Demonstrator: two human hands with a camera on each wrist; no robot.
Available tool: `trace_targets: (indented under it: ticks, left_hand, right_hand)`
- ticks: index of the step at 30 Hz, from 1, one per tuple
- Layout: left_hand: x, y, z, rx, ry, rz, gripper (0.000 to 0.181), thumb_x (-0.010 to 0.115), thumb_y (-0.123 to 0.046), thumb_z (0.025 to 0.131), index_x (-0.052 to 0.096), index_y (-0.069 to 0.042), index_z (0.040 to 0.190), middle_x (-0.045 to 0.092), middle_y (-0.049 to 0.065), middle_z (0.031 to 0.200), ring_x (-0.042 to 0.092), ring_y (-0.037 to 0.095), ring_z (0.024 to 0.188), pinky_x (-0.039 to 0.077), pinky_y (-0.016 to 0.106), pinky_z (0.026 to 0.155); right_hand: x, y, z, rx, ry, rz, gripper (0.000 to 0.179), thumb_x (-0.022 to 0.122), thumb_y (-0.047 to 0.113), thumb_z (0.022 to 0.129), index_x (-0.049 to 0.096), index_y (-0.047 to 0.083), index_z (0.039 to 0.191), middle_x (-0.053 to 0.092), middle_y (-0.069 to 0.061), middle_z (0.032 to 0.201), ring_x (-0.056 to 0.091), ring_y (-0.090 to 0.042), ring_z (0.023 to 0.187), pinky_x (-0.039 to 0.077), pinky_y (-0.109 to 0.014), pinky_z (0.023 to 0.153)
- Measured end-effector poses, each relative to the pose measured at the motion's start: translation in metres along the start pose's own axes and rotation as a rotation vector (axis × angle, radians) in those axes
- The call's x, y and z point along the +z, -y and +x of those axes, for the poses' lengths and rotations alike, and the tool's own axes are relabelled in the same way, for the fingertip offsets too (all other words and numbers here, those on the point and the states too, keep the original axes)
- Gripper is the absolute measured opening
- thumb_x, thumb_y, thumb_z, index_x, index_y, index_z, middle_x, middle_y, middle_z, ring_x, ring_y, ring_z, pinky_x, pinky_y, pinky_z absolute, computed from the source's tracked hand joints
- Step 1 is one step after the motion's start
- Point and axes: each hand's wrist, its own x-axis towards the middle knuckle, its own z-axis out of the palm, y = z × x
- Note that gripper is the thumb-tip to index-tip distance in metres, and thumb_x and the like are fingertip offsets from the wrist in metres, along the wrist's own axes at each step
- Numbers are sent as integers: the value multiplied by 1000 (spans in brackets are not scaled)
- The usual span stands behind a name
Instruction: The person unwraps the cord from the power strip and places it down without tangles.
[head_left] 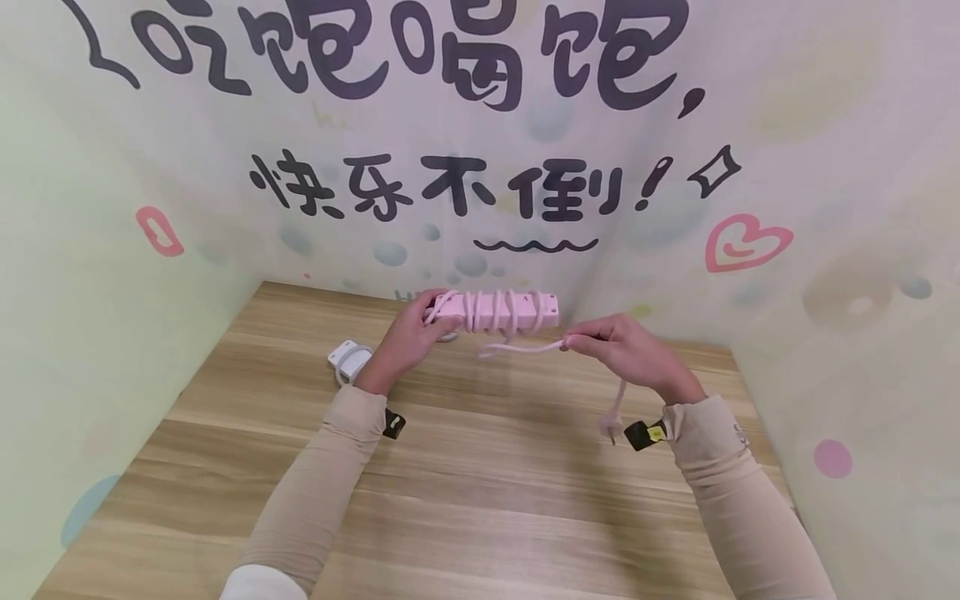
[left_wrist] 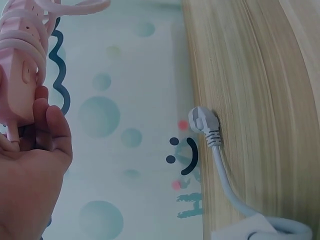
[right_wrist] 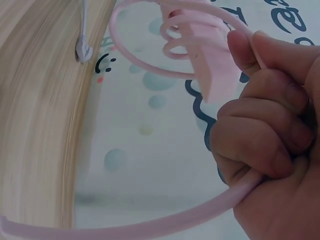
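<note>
My left hand (head_left: 408,337) grips one end of a pink power strip (head_left: 491,310) and holds it up above the table. Several turns of its pink cord run around the strip's body. Off to the right, my right hand (head_left: 626,350) pinches the loose part of the cord (head_left: 536,347) between thumb and forefinger, the other fingers curled over it in the right wrist view. From that hand the cord hangs down to a pink plug (head_left: 611,425). In the left wrist view, fingers (left_wrist: 52,130) wrap the end of the strip where the cord comes out.
A white power strip (head_left: 350,360) with a grey cord lies at the table's left, partly behind my left forearm. Its plug (left_wrist: 204,121) rests near the back edge. A printed cloth backdrop (head_left: 480,125) stands behind the wooden table (head_left: 465,500).
</note>
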Motion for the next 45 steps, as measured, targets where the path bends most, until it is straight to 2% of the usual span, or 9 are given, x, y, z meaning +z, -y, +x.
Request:
trace_targets:
  ticks: [5, 11, 17, 24, 28, 32, 38, 42, 45]
  left_hand:
    - [-2, 2, 0, -14, -11, -3, 54, 68, -23, 99, 49, -3, 145, 61, 20, 137, 59, 31, 119, 49, 49, 107]
    - [-3, 2, -1, -18, -18, -18, 52, 68, -21, 99, 49, -3, 144, 61, 20, 137, 59, 32, 119, 48, 49, 107]
    - [-2, 2, -1, -9, -11, -26, 53, 68, -20, 99, 49, -1, 145, 60, 21, 138, 59, 32, 120, 49, 50, 108]
    - [-3, 3, -2, -8, -6, -28, 53, 68, -20, 99, 49, -1, 145, 60, 20, 138, 59, 32, 120, 49, 50, 108]
    - [-4, 3, -3, -18, -1, -37, 53, 68, -20, 99, 48, -2, 145, 60, 20, 139, 59, 32, 121, 49, 50, 109]
    - [-5, 4, -4, -36, 1, -45, 53, 67, -20, 100, 48, -3, 146, 59, 20, 139, 58, 31, 121, 49, 49, 108]
    - [-6, 8, -4, -28, 12, -54, 49, 66, -20, 100, 51, -5, 144, 60, 18, 138, 58, 29, 119, 49, 48, 106]
    - [-5, 11, -4, -19, 12, -58, 46, 66, -18, 100, 53, -5, 141, 60, 18, 136, 58, 29, 118, 49, 47, 105]
    - [-5, 11, -5, -22, 7, -66, 44, 66, -18, 100, 53, -5, 140, 60, 18, 135, 57, 29, 118, 49, 47, 105]
  right_hand:
    - [1, -8, -1, 21, 18, -30, 23, 61, 31, 103, 79, 18, 109, 76, -3, 111, 62, -20, 96, 47, -36, 86]
    - [2, -17, 0, 17, 3, -107, 22, 62, 27, 102, 79, 15, 110, 66, -2, 84, 41, -13, 64, 42, -29, 67]
    - [4, -25, 4, -12, -42, -207, 24, 63, 21, 102, 78, 6, 114, 76, -8, 96, 49, -12, 64, 45, -30, 68]
    - [4, -39, 8, 22, -64, -222, 25, 63, 21, 101, 78, 4, 112, 63, -2, 74, 42, -13, 59, 41, -28, 61]
    - [5, -47, 9, 38, -70, -225, 26, 63, 21, 102, 77, 3, 115, 75, -9, 90, 54, -15, 67, 48, -33, 68]
    - [6, -55, 10, 46, -83, -253, 28, 62, 21, 102, 76, 3, 117, 78, -14, 108, 63, -16, 80, 52, -35, 76]
    - [9, -69, 11, 58, -104, -296, 29, 61, 19, 102, 74, -1, 118, 77, -15, 98, 52, -13, 63, 46, -31, 63]
    - [10, -78, 12, 44, -127, -352, 28, 61, 18, 102, 74, -1, 118, 78, -17, 102, 63, -15, 71, 54, -36, 70]
    - [11, -83, 12, 72, -124, -369, 28, 61, 19, 101, 74, 0, 118, 78, -17, 98, 62, -16, 68, 53, -36, 65]
